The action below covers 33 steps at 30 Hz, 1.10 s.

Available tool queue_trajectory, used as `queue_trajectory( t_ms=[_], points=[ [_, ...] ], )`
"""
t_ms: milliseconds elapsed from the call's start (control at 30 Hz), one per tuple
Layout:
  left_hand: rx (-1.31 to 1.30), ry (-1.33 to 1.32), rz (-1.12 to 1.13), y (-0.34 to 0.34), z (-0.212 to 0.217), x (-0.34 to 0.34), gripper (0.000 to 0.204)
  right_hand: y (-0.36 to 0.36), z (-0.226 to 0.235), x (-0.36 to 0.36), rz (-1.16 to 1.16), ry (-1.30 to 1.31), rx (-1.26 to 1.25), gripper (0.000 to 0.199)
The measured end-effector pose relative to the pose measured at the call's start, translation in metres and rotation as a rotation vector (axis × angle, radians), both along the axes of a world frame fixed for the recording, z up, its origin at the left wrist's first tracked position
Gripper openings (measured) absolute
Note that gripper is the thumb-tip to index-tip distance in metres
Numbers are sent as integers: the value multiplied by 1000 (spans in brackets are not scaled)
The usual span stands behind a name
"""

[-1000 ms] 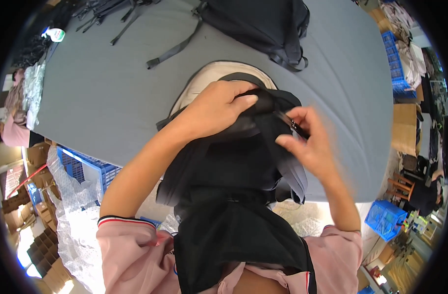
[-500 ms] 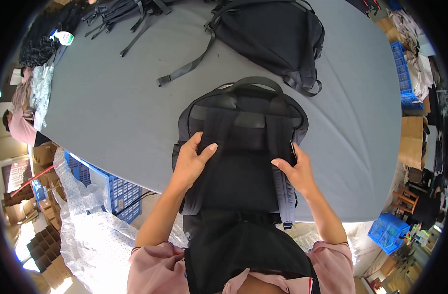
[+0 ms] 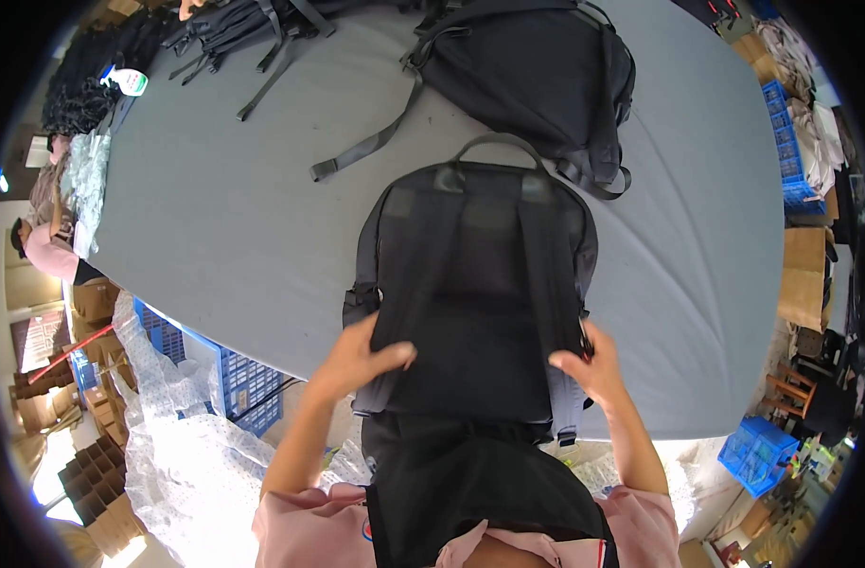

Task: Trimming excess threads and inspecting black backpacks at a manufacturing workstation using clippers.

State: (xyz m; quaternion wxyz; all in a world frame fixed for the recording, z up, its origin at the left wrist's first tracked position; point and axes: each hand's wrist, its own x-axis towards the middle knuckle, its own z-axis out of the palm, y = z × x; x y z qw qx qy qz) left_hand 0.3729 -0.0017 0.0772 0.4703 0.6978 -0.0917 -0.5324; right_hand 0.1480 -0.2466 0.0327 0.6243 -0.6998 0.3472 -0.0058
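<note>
A black backpack [image 3: 480, 284] lies on the grey-covered table in front of me, its back panel and two shoulder straps facing up. Its top handle [image 3: 499, 139] arches at the far end. My left hand [image 3: 361, 360] grips the pack's lower left side, thumb over the strap and the other fingers hidden beneath the edge. On the opposite side my right hand [image 3: 589, 362] holds the lower right edge, with its thumb by the right strap [image 3: 548, 284]. The bottom of the pack rests close against my black apron [image 3: 480, 483].
Another black backpack [image 3: 537, 80] lies beyond, its loose strap [image 3: 366, 151] trailing left. More black bags [image 3: 253, 33] and a white spray bottle [image 3: 127, 80] sit at the far left. Blue crates [image 3: 248, 379] and plastic wrap [image 3: 186, 473] stand below the left edge. A person [image 3: 49, 251] is at left.
Both hands have slid down the pack's sides toward me. The backpack now lies flatter and longer in view, its top handle tipped farther away.
</note>
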Motion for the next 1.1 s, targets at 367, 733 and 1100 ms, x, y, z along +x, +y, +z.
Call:
queue_trajectory(
  t_ms=[367,733,1100],
  points=[
    [-477,6,191,-82,40,101,32,-45,71,92,-281,-445,367,54],
    [-184,158,287,-108,-58,135,30,-76,-9,148,-335,-105,249,28],
    [-81,-92,179,-110,-53,132,39,-70,-23,135,-343,-107,219,27]
  ],
)
